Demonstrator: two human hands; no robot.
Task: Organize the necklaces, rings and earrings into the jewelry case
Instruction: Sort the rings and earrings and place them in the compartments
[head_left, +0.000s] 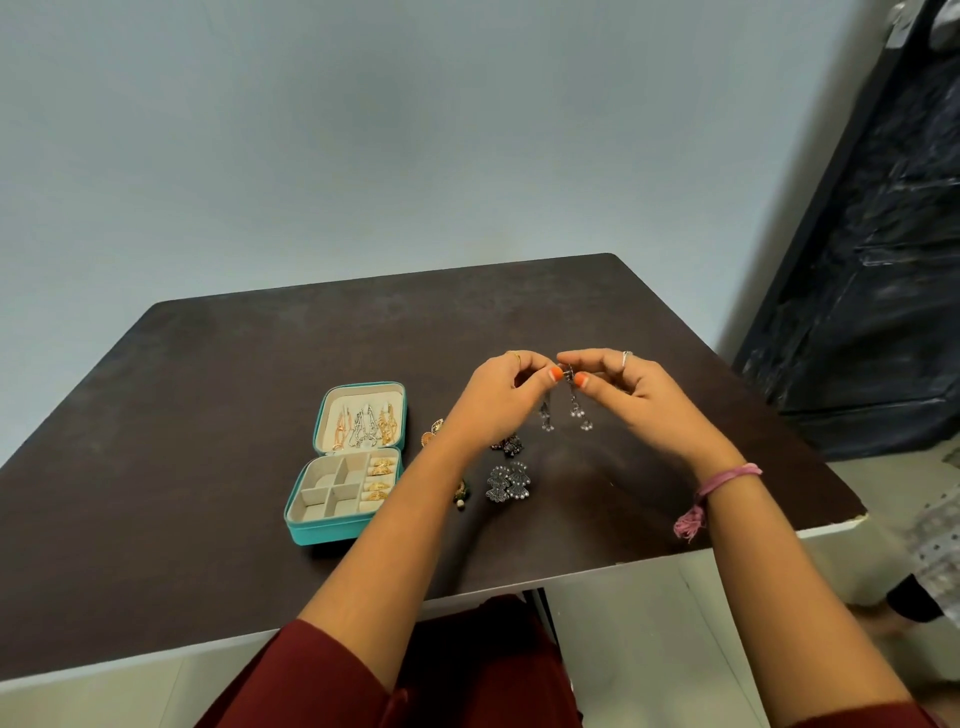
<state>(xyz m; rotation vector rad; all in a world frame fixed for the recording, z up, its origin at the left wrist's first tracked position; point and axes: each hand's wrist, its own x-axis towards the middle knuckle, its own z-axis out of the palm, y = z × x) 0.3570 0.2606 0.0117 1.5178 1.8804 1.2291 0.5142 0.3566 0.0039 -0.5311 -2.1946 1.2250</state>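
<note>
1. The teal jewelry case sits open on the left part of the dark desk. Its lid already has necklaces hanging in it, so that bit looks done.
2. Gold rings are lined up in the right-hand slots of the tray. The square compartments next to them look unfilled so far.
3. Earrings are what's left, pretty much. The left hand and right hand are both up above the desk, fingers pinching the tops of a silver dangly earring pair between them.
4. On the desk to the right of the case are a fan-shaped silver pair, a darker pair, a gold piece and a small greenish one, partly behind the left arm.
5. Rough guess: past halfway.
</note>
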